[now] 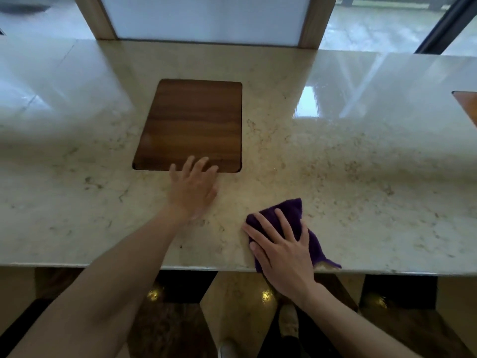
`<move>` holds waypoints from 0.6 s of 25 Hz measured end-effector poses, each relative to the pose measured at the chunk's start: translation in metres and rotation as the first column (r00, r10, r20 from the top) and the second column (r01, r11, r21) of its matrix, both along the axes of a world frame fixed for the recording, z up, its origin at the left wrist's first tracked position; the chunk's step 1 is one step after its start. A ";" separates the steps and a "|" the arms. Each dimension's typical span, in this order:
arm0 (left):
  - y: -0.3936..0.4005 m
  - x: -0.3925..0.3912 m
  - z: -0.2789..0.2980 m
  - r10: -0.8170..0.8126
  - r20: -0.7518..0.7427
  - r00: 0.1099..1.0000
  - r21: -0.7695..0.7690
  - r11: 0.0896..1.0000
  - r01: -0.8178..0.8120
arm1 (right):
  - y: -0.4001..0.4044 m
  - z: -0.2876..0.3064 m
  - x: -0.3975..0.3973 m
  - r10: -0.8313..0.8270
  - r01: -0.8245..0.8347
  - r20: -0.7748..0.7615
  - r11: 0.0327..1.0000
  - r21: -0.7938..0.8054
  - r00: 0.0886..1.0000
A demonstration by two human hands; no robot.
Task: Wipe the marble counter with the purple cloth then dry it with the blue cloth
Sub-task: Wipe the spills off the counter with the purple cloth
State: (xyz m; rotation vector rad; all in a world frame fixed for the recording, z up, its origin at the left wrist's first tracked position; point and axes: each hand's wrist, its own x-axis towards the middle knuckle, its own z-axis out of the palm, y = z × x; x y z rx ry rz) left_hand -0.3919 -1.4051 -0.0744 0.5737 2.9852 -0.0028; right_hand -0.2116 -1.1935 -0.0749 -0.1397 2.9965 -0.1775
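The beige marble counter (348, 177) runs across the whole view. A purple cloth (294, 211) lies crumpled near the counter's front edge, right of centre. My right hand (280, 250) presses flat on it with fingers spread and straight. My left hand (192, 187) rests flat on the marble, fingers straight, its fingertips reaching the near edge of a wooden inset panel. No blue cloth is in view.
A dark wooden inset panel (193, 120) sits flush in the counter at centre. Part of a second wooden panel (467, 104) shows at the right edge. A white panel in a wooden frame (206, 19) stands behind the counter. Shoes and patterned floor lie below the front edge.
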 end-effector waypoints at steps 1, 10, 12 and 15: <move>-0.012 -0.007 -0.003 0.046 0.013 0.999 0.011 0.999 -0.046 | -0.004 -0.001 -0.003 -0.031 0.031 -0.005 1.000 -0.007 1.000; -0.023 -0.018 -0.009 0.008 0.007 1.000 -0.007 1.000 -0.008 | -0.005 0.001 -0.201 -0.277 0.279 0.039 0.957 -0.084 0.960; -0.026 -0.011 -0.008 -0.020 0.012 1.000 -0.001 1.000 0.020 | 0.009 0.000 -0.251 -0.299 0.300 0.018 0.950 -0.081 0.954; -0.025 -0.012 -0.010 -0.036 0.037 0.999 -0.011 0.999 0.036 | 0.036 -0.001 -0.351 -0.264 0.262 -0.013 0.962 -0.071 0.964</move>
